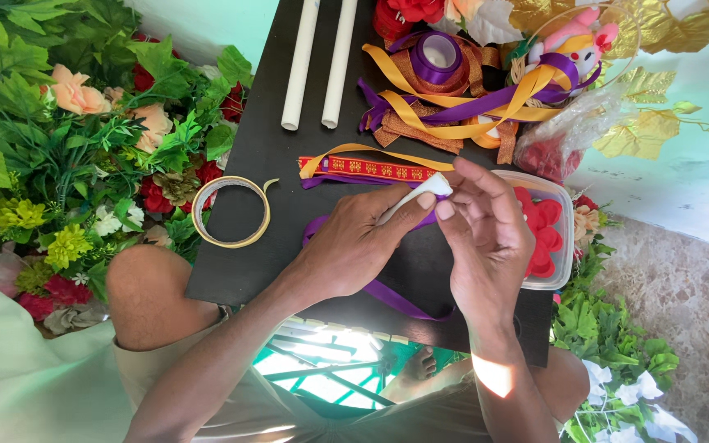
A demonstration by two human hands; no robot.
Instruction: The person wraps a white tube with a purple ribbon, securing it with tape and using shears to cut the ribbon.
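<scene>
A small white tube (413, 198) is pinched at its upper end between both sets of fingertips, left hand (354, 246) closed under it, right hand (486, 238) closed over the tip, so both are equally near. Its long axis is tilted from lower left up to the right. Glossy purple ribbon (391, 297) is trailed below the tube across the matte black board (264, 156). Left of the tube a tape ring (231, 212) is lying flat; right of it, a clear tub (555, 238) of red petals.
</scene>
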